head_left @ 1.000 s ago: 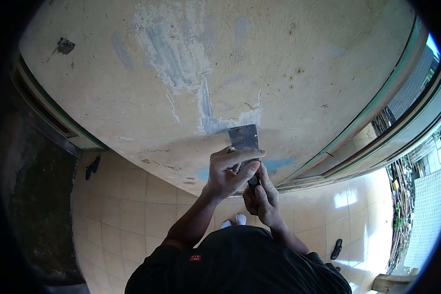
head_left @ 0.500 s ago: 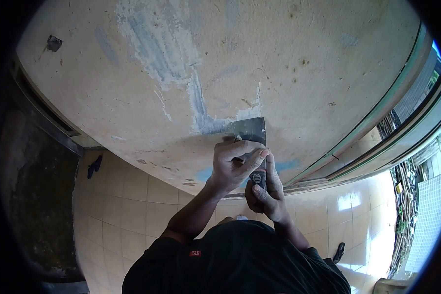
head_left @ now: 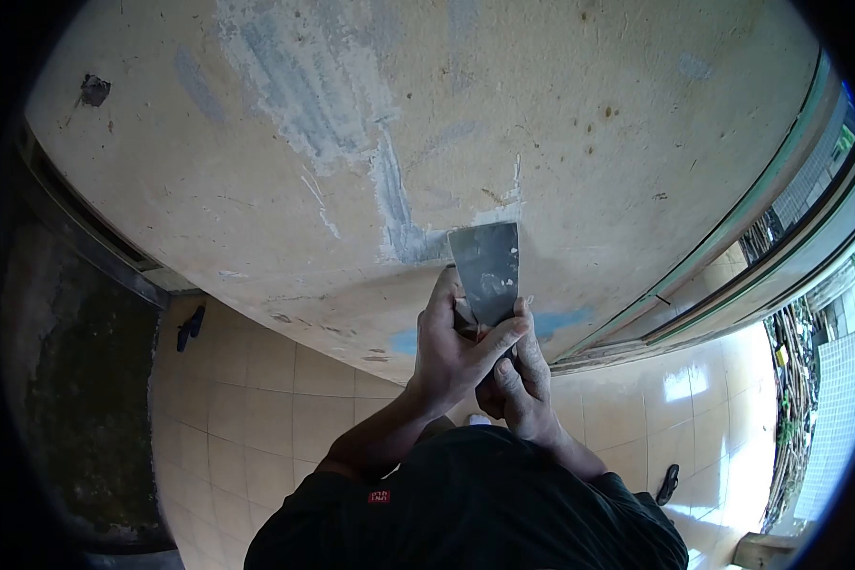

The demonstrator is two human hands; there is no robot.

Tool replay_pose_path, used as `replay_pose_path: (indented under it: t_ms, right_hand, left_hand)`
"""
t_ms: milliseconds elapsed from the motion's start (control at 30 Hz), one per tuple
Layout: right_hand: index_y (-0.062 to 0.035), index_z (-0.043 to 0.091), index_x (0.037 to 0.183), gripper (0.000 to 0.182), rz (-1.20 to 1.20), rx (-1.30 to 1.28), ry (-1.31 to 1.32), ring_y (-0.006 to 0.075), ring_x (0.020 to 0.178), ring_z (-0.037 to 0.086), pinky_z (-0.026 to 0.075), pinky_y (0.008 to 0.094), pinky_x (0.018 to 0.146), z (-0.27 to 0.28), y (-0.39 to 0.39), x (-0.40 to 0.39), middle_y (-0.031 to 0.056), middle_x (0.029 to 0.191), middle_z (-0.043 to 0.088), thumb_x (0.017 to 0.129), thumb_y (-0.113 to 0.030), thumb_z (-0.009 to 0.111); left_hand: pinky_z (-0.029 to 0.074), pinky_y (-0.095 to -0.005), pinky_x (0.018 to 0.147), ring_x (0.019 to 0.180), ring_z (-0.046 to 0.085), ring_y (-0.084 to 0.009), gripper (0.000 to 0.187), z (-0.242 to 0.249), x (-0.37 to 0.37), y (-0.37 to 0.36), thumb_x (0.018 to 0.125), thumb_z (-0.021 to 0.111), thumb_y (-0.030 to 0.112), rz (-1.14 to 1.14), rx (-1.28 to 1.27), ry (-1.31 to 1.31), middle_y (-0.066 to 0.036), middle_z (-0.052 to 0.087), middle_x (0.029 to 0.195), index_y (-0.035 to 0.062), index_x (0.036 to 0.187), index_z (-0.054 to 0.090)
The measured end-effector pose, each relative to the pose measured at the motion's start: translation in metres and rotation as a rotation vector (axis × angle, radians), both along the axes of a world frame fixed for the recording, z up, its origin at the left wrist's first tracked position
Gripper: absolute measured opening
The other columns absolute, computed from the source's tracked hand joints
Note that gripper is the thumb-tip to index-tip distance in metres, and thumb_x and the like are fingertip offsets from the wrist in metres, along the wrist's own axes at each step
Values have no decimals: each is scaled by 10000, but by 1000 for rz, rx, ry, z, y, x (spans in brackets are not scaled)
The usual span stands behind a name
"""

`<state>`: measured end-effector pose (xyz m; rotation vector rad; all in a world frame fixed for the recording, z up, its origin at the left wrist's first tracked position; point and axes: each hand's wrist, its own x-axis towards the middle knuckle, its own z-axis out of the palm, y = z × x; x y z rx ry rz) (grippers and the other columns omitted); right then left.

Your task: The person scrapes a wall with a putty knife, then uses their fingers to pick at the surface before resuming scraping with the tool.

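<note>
Patched cream wall point(head_left: 627, 209), broad grey metal scraper point(head_left: 489, 271) in two dusty bare hands

The wall fills the upper view. Its left side ends at a dark recessed frame point(head_left: 90, 204), its lower edge curves above the floor, and on the right it meets a green-edged window frame point(head_left: 698, 252). Bare wall surface spreads right of the scraper up to that frame, giving open room on that side.

Beige square-tiled floor point(head_left: 237, 427) runs below, bordered at left by a dark, stained slab point(head_left: 85, 380) and at right by a heap of brown sticks point(head_left: 793, 408).

A pale grey filler patch point(head_left: 304, 85) narrows downward into an L-shaped strip point(head_left: 394, 214); the blade's wide top edge overlaps the strip's lower end. Whether it touches the wall I cannot tell.

The left hand point(head_left: 446, 351) pinches the scraper's neck, thumb in front and fingers at the blade's left side. The right hand point(head_left: 530, 399) curls around the mostly hidden dark handle, one finger extended along the blade's lower right.

Smallest are a black sandal point(head_left: 670, 483) on the right-hand tiles and a ragged hole point(head_left: 95, 90) high at left, its inside too dark to read.
</note>
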<state>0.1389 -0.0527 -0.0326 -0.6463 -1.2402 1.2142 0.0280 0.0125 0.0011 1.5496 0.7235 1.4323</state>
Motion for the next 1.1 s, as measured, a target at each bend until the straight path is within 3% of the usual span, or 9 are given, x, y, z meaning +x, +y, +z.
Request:
replay_pose_path:
  t_ms: [100, 167, 400, 533, 833, 900, 967, 1067, 1100]
  right_hand:
    - [-21, 59, 1441, 589, -78, -83, -53, 47, 598, 414, 356, 184, 519, -8, -4, -4, 108, 1195, 480, 958, -100, 387]
    - [-22, 57, 1441, 585, 54, -197, 242, 46, 614, 407, 354, 181, 523, 2, -11, -7, 97, 1245, 453, 956, -85, 379]
    - [-93, 44, 1455, 596, 10, -249, 161, 40, 513, 347, 313, 176, 466, 27, -4, -12, 25, 938, 539, 965, -100, 381]
    - [-95, 42, 1456, 596, -76, -250, 189, 41, 521, 354, 315, 180, 467, 17, -17, -24, 23, 929, 518, 965, -100, 380]
    - [-74, 28, 1453, 595, -87, -211, 212, 41, 552, 378, 333, 178, 465, 20, -20, -23, 85, 1214, 485, 959, -79, 360]
    - [-73, 29, 1453, 594, -132, -153, 168, 43, 549, 379, 331, 179, 464, 11, -21, -25, 91, 1228, 476, 958, -74, 357]
    - [-73, 31, 1453, 592, -175, -105, 121, 44, 546, 380, 330, 180, 463, 10, -18, -24, 97, 1242, 466, 957, -70, 353]
    - [-82, 44, 1456, 597, -228, -123, 36, 47, 492, 350, 316, 188, 450, 23, -11, -24, 26, 827, 517, 963, -102, 380]
    - [-82, 44, 1456, 597, -226, -128, 33, 47, 492, 350, 316, 188, 450, 25, -14, -22, 26, 827, 517, 963, -102, 380]
  left_hand:
    - [475, -204, 614, 691, 581, -62, 260, 22, -2, -5, 818, 682, 101, -83, -78, 28, -47, 614, 781, -13, 984, 518]
    - [479, -215, 619, 702, 588, -71, 210, 26, -6, -7, 823, 682, 119, -119, -137, 301, -57, 624, 768, -15, 909, 545]
    - [467, -246, 565, 653, 572, -87, 261, 46, -8, -3, 854, 653, 199, -51, -63, 314, -88, 626, 730, -35, 888, 544]
    - [443, -240, 547, 632, 540, -67, 268, 32, -10, -7, 866, 639, 222, -116, -142, 427, -62, 605, 705, -29, 902, 552]
    - [439, -246, 550, 626, 540, -81, 259, 31, -9, -5, 897, 591, 229, -99, -75, 407, -64, 593, 692, -28, 892, 558]
    - [477, -313, 511, 565, 633, -214, 339, 18, -7, -7, 894, 581, 295, -106, -57, 378, -147, 602, 638, -38, 861, 530]
    - [468, -305, 513, 569, 626, -197, 336, 17, -7, -5, 894, 583, 289, -95, -91, 383, -140, 596, 633, -39, 844, 533]
    - [469, -305, 520, 549, 609, -182, 301, 34, -4, -1, 901, 574, 266, -89, -54, 252, -123, 599, 632, -29, 842, 547]
    - [469, -305, 520, 549, 609, -182, 301, 31, -3, -2, 901, 574, 266, -87, -59, 250, -123, 599, 632, -29, 842, 547]
